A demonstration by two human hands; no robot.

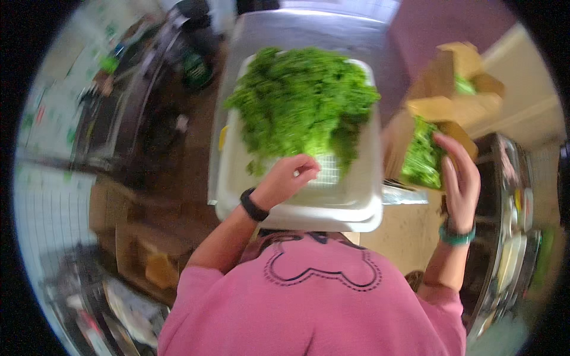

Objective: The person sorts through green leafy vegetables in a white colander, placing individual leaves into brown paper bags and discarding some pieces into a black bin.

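Note:
Curly green lettuce leaves (pixel 303 98) fill the far and middle part of a white plastic tray (pixel 298 218), and a white grid shows under them. My left hand (pixel 294 175), with a black band on its wrist, is over the near part of the tray beside the leaves. Its fingers are curled; whether they pinch anything cannot be made out. On the right, my right hand (pixel 458 173) is at a cardboard box (pixel 394 147) of lettuce (pixel 423 155). Its fingers are apart at the right side of the leaves. Any contact with them is unclear.
The tray rests on a metal table (pixel 258 31). Behind the first box stands another open cardboard box (pixel 467 58) with some green inside. Shelving with various items (pixel 507 191) is at the right, and dark equipment (pixel 111 111) is at the left. Another cardboard box (pixel 142 258) lies lower left.

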